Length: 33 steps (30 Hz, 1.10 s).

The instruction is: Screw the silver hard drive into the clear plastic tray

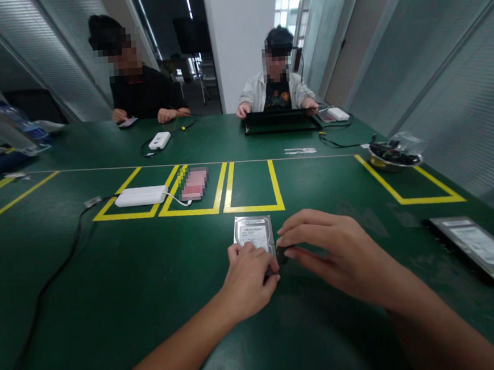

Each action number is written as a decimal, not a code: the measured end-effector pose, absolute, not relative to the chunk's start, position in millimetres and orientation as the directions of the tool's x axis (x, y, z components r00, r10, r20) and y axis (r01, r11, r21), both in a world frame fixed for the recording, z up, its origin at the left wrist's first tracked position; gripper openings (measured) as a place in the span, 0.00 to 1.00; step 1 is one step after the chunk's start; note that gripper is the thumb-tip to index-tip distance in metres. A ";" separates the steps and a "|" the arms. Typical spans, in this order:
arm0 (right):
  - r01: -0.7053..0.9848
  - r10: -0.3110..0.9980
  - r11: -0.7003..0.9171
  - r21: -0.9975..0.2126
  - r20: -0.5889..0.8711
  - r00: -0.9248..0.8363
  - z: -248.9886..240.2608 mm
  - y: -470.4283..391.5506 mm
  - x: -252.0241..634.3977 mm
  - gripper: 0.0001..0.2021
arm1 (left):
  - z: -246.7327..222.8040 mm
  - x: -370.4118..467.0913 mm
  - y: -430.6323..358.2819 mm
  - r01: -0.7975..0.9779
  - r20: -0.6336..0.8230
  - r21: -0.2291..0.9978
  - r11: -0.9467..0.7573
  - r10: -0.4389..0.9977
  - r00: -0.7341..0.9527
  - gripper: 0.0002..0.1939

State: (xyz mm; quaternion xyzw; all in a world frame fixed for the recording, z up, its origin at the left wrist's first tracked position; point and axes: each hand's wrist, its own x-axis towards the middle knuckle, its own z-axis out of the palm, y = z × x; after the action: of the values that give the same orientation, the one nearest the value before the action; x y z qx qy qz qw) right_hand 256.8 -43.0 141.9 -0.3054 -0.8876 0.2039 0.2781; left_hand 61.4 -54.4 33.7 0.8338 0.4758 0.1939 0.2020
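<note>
A silver hard drive (257,230) with a white label lies on the green table in front of me. My left hand (249,273) is closed over its near part, the fingers across the label and the thumb by the lower right corner. Just right of the drive is my right hand (320,245), its thumb and fingers closed around a small dark piece (282,252) beside the drive's edge. What this piece is, and whether it touches the drive, I cannot tell. The drive's near end is hidden under my left hand.
At right lies a larger silver-and-black labelled device (485,249). A metal bowl (394,159) of dark parts stands behind it. A white power bank (140,196) is cabled to a phone (194,183). Two people sit opposite, one holding a black panel (282,121). Yellow tape (255,209) marks rectangles.
</note>
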 end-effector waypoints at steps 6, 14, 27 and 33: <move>0.425 0.645 0.741 -0.520 0.379 -0.663 141.9 -44.5 258.0 0.08 | 33.0 61.5 -54.3 0.717 0.134 0.520 -0.464 0.873 0.468 0.04; 0.410 0.634 0.751 -0.517 0.390 -0.668 140.1 -43.5 258.5 0.11 | 34.4 60.9 -54.8 0.715 0.126 0.521 -0.466 0.870 0.476 0.04; 0.395 0.628 0.743 -0.540 0.360 -0.690 141.2 -44.0 259.0 0.13 | 32.1 61.7 -54.4 0.726 0.137 0.498 -0.474 0.870 0.474 0.04; 0.438 0.673 0.722 -0.535 0.396 -0.625 139.2 -40.8 255.6 0.05 | 32.7 62.0 -53.9 0.735 0.128 0.486 -0.473 0.870 0.476 0.02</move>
State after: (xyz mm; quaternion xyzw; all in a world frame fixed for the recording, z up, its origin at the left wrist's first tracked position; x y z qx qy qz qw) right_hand 255.6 -40.8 139.2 -0.3159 -0.8794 0.1980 0.2962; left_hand 62.0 -53.9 32.7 0.8388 0.4783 0.1820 0.1859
